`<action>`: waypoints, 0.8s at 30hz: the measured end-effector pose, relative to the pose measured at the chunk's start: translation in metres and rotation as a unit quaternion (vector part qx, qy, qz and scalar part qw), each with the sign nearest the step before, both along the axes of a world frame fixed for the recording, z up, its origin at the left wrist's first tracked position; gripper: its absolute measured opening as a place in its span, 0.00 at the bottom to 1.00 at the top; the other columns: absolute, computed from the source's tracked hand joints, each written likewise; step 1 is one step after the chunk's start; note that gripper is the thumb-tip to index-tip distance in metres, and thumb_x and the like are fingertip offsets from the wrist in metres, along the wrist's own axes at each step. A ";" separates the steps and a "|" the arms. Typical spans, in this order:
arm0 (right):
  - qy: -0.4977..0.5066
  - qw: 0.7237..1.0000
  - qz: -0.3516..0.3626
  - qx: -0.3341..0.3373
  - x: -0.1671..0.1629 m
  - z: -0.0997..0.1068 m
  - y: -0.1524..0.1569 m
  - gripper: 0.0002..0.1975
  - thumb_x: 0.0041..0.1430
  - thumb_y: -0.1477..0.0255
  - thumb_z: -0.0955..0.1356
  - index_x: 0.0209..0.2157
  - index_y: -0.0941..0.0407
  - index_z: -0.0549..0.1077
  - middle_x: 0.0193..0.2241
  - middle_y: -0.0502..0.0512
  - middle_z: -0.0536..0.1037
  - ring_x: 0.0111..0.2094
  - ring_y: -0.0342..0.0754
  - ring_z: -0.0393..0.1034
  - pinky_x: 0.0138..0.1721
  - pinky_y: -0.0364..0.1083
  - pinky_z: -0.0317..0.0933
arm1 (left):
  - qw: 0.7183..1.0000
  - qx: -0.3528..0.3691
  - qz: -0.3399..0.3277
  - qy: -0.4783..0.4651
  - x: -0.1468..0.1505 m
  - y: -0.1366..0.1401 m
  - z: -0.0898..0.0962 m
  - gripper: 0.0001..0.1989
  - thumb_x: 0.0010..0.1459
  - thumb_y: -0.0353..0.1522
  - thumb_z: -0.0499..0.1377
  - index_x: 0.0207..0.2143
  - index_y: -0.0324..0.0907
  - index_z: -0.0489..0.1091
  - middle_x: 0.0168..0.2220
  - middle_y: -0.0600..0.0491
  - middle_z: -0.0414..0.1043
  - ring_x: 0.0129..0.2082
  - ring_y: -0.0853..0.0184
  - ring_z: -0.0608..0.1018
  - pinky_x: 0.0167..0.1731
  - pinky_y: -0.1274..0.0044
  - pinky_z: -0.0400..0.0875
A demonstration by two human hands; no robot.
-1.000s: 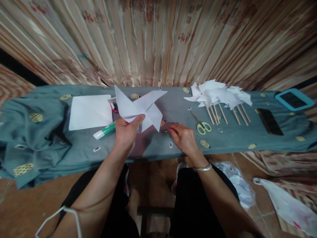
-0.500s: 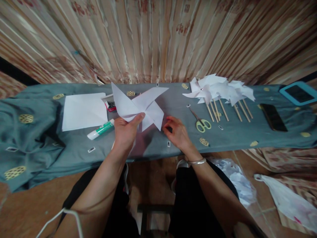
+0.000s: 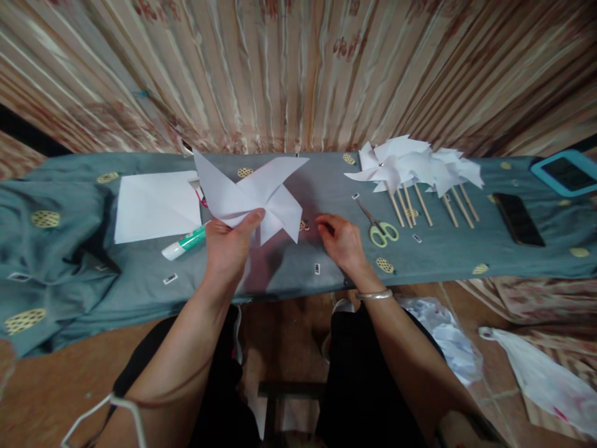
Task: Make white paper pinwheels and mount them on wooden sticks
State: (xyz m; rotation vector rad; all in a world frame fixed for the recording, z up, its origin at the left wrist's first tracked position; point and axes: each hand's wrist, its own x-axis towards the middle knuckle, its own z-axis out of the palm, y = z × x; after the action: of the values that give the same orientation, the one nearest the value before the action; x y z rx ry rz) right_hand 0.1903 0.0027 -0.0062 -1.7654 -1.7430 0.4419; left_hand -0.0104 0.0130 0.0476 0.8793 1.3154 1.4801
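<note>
My left hand [image 3: 229, 244] is closed on a white paper pinwheel [image 3: 280, 205], its thumb pressed on the folded centre and its other fingers hidden behind the paper. The pinwheel's blades spread out above the table, and no stick shows on it. To the right, apart from the paper, my right hand [image 3: 342, 241] hovers with its fingers curled in and thumb near the index finger. Whatever its fingertips may hold is hidden. Green-handled scissors [image 3: 383, 234] lie just right of that hand. A green and white glue stick [image 3: 184, 243] rests beside my left hand.
White paper sheets [image 3: 156, 208] lie at left, partly covering a small red box [image 3: 201, 196]. Several finished pinwheels on sticks [image 3: 410, 163] are piled at back right. Beyond them are a black phone [image 3: 518, 219] and a blue-framed device [image 3: 569, 173]. A pleated curtain [image 3: 280, 74] hangs behind.
My left hand and the pinwheel have shifted slightly left. My right hand has moved a little right, away from the pinwheel's edge, its fingers more curled.
</note>
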 end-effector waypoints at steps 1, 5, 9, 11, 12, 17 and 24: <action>-0.003 1.000 0.002 0.008 -0.001 0.000 0.000 0.13 0.61 0.75 0.64 0.42 0.55 0.78 0.45 0.58 0.81 0.49 0.54 0.74 0.55 0.54 0.65 | 1.000 -0.001 0.000 0.003 -0.001 0.000 0.000 0.11 0.39 0.36 0.71 0.26 0.42 0.77 0.31 0.50 0.82 0.34 0.60 0.81 0.36 0.69 0.79; -0.022 0.999 0.036 0.024 -0.007 -0.003 0.000 0.11 0.61 0.74 0.65 0.41 0.55 0.79 0.50 0.59 0.78 0.53 0.55 0.70 0.58 0.55 0.62 | 1.000 -0.002 -0.006 0.009 -0.001 -0.002 -0.001 0.10 0.40 0.36 0.70 0.26 0.42 0.77 0.31 0.50 0.82 0.35 0.60 0.81 0.36 0.70 0.79; -0.016 0.998 0.063 0.000 -0.011 -0.005 0.002 0.10 0.59 0.75 0.65 0.38 0.54 0.79 0.51 0.59 0.77 0.53 0.55 0.69 0.59 0.56 0.60 | 1.000 -0.001 -0.004 0.005 -0.003 -0.004 -0.002 0.10 0.40 0.35 0.70 0.26 0.41 0.77 0.31 0.50 0.81 0.35 0.60 0.81 0.37 0.71 0.78; -0.011 0.998 0.059 -0.004 -0.013 -0.005 0.004 0.10 0.59 0.75 0.65 0.36 0.54 0.79 0.50 0.59 0.77 0.52 0.55 0.69 0.60 0.57 0.60 | 1.000 -0.002 -0.005 0.007 -0.004 -0.004 -0.002 0.10 0.40 0.35 0.70 0.26 0.42 0.76 0.32 0.50 0.81 0.35 0.60 0.81 0.37 0.71 0.78; -0.010 0.998 0.054 -0.004 -0.013 -0.005 0.005 0.09 0.59 0.75 0.65 0.35 0.54 0.78 0.50 0.58 0.78 0.52 0.55 0.69 0.59 0.56 0.60 | 1.000 -0.001 -0.005 0.006 -0.005 -0.004 -0.002 0.10 0.40 0.35 0.70 0.26 0.42 0.76 0.31 0.51 0.81 0.35 0.60 0.81 0.37 0.71 0.78; -0.023 0.997 0.062 -0.025 -0.006 0.001 0.005 0.07 0.57 0.76 0.66 0.29 0.56 0.77 0.51 0.62 0.77 0.54 0.56 0.70 0.59 0.56 0.61 | 1.000 0.001 -0.005 -0.002 -0.007 -0.005 -0.001 0.10 0.39 0.35 0.70 0.25 0.41 0.76 0.30 0.51 0.81 0.34 0.60 0.81 0.36 0.71 0.78; 0.008 0.995 0.085 -0.059 0.018 0.000 -0.004 0.03 0.52 0.74 0.70 0.29 0.54 0.79 0.56 0.60 0.73 0.60 0.57 0.67 0.61 0.57 0.59 | 1.000 0.005 -0.009 -0.005 -0.004 -0.006 0.000 0.08 0.40 0.34 0.70 0.23 0.42 0.75 0.30 0.50 0.81 0.36 0.59 0.82 0.39 0.70 0.78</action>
State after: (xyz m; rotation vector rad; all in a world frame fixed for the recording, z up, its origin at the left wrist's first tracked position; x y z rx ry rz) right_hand 0.2084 -0.0011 -0.0059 -1.6945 -1.8981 0.6408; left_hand -0.0148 0.0069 0.0481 0.8872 1.2911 1.4769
